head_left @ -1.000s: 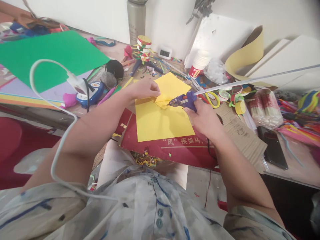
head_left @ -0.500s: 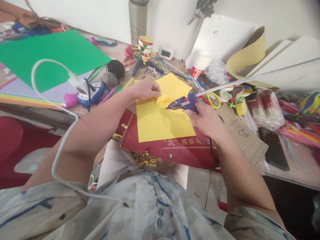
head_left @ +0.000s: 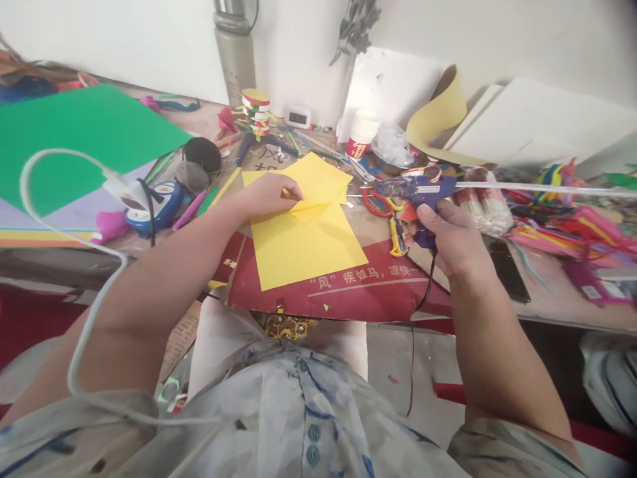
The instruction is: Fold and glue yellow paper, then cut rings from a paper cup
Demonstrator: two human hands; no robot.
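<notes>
A yellow paper sheet (head_left: 303,242) lies on a red printed board (head_left: 348,292) at the table's front edge, its far part folded over. My left hand (head_left: 269,194) presses on the fold with fingers pinched together on the paper. My right hand (head_left: 445,232) is closed round the grip of a purple glue gun (head_left: 418,192), held above the table to the right of the paper, nozzle pointing left. A clear glue stick (head_left: 537,189) juts out of the gun's back toward the right.
A green sheet (head_left: 79,133) covers the far left. A blue-and-white device (head_left: 154,202) with a white cable (head_left: 64,279) sits left of the paper. Scissors (head_left: 385,206) lie by the gun. A phone (head_left: 505,265), pipe cleaners (head_left: 557,219) and paper cups (head_left: 361,133) crowd the right.
My right hand has lifted the glue gun off the fold and carried it to the right, away from the paper. My left hand stays on the fold. The view has shifted right.
</notes>
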